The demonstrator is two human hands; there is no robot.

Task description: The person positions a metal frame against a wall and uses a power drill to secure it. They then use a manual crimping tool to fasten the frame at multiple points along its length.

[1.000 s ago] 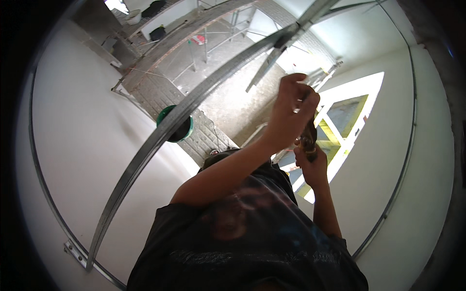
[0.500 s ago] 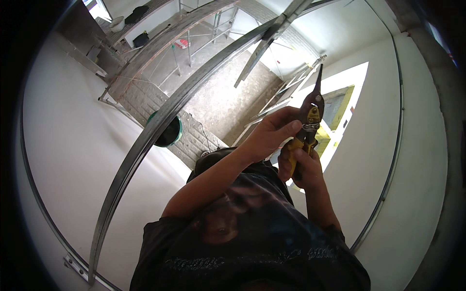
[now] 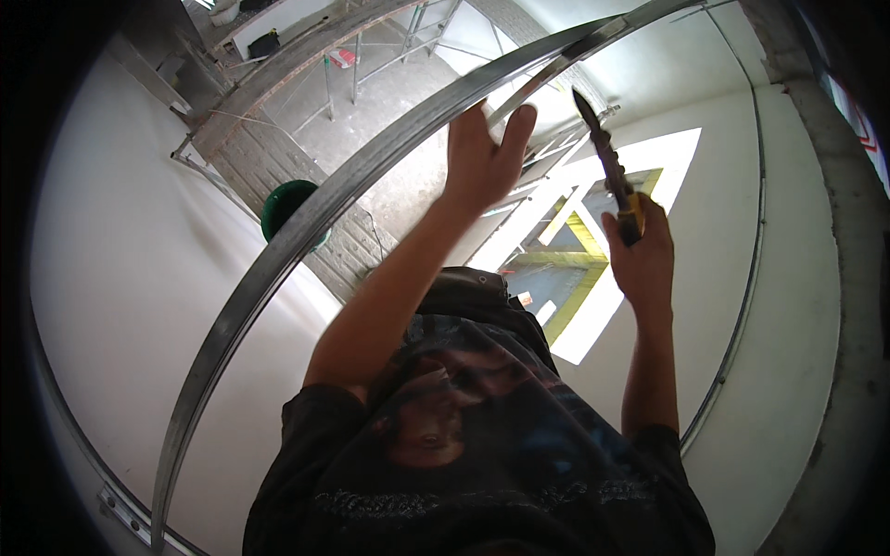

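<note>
My right hand (image 3: pixel 644 264) is wrapped round the yellow and dark handles of tin snips (image 3: pixel 607 153). Their dark blades point up and away, seen edge-on. My left hand (image 3: pixel 484 159) is raised beside a long metal profile (image 3: pixel 371 153), its thumb stretched apart from the fingers. The fingertips reach the profile's lower edge and are partly hidden there; whether they touch it I cannot tell. Overlapping the far end of this profile is another strip of metal (image 3: pixel 607 39). The profile runs across in front of me from lower left to upper right.
Down on the left, a green bucket (image 3: pixel 287 206) stands on wooden planks (image 3: pixel 348 246). Scaffold poles (image 3: pixel 356 69) and a platform edge (image 3: pixel 269 88) lie beyond. On the right is a window opening (image 3: pixel 593 241) in a white wall (image 3: pixel 705 278), with a metal track (image 3: pixel 762 185) along it.
My left hand has left the snips and moved up and left to the profile. The right hand has carried the snips right and turned them edge-on. The hanging strip has swung up toward the profile.
</note>
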